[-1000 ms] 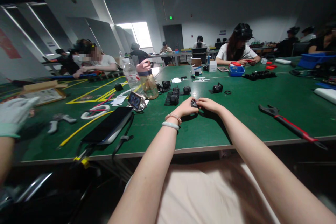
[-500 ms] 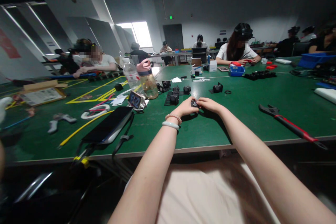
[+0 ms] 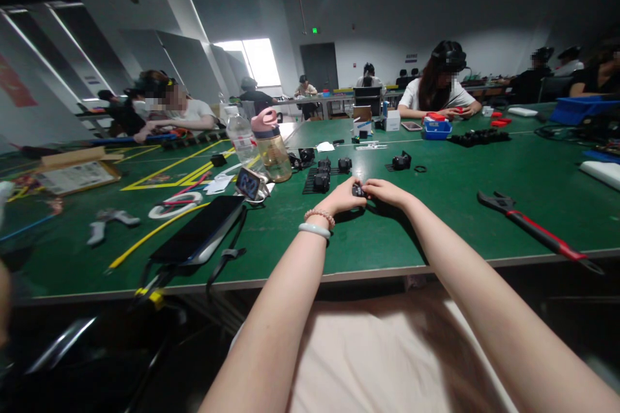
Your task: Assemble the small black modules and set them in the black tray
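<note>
Over the green table my left hand (image 3: 345,197) is closed around a small black part (image 3: 358,191), most of it hidden by my fingers. My right hand (image 3: 387,193) meets it from the other side, fingertips pinched on the same part. Just beyond my left hand lie several black blocky parts (image 3: 321,179) with comb-like strips. A similar black part (image 3: 401,161) sits farther off to the right, beside a small black ring (image 3: 420,169).
An adjustable wrench (image 3: 533,229) with a red-black handle lies at right. On the left are a tumbler (image 3: 274,151), a water bottle (image 3: 241,135), a propped small screen (image 3: 249,184), a black tablet-like device (image 3: 198,232) and a yellow cable (image 3: 150,239). Co-workers sit across the table.
Both hands stay in nearly the same place, still around the small black part. The view has shifted very slightly.
</note>
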The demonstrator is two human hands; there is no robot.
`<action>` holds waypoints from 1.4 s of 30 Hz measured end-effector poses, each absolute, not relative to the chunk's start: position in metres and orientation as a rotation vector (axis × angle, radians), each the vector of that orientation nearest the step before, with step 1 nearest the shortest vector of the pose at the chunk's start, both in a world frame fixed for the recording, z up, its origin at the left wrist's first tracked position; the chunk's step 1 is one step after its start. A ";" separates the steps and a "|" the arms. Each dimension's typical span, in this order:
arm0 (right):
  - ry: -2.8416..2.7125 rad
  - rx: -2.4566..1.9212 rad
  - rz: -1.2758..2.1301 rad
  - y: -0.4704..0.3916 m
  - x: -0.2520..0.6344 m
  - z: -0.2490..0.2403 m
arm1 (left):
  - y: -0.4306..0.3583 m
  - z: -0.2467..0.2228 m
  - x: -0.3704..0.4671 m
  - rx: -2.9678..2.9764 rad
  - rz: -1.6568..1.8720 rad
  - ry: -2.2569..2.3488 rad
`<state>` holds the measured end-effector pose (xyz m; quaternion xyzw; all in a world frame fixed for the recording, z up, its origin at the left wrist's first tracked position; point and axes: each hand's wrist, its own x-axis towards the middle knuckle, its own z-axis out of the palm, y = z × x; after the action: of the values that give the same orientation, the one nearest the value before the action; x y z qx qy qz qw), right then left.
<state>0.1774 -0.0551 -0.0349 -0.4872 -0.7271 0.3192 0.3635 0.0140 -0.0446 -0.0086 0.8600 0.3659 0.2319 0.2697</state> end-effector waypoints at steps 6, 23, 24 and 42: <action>-1.869 -1.249 0.825 -0.055 0.178 -0.034 | -0.043 -0.010 0.013 2.327 0.624 0.992; -1.867 -1.236 0.838 -0.058 0.177 -0.032 | -0.044 -0.009 0.015 2.318 0.630 0.988; -1.869 -1.236 0.835 -0.059 0.177 -0.032 | -0.044 -0.010 0.015 2.319 0.628 0.991; -1.860 -1.263 0.834 -0.058 0.176 -0.031 | -0.037 -0.014 0.013 2.384 0.639 0.937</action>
<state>0.1764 -0.0583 -0.0310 -0.4906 -0.7226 0.3239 0.3636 0.0132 -0.0375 -0.0142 0.8747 0.3437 0.2345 0.2484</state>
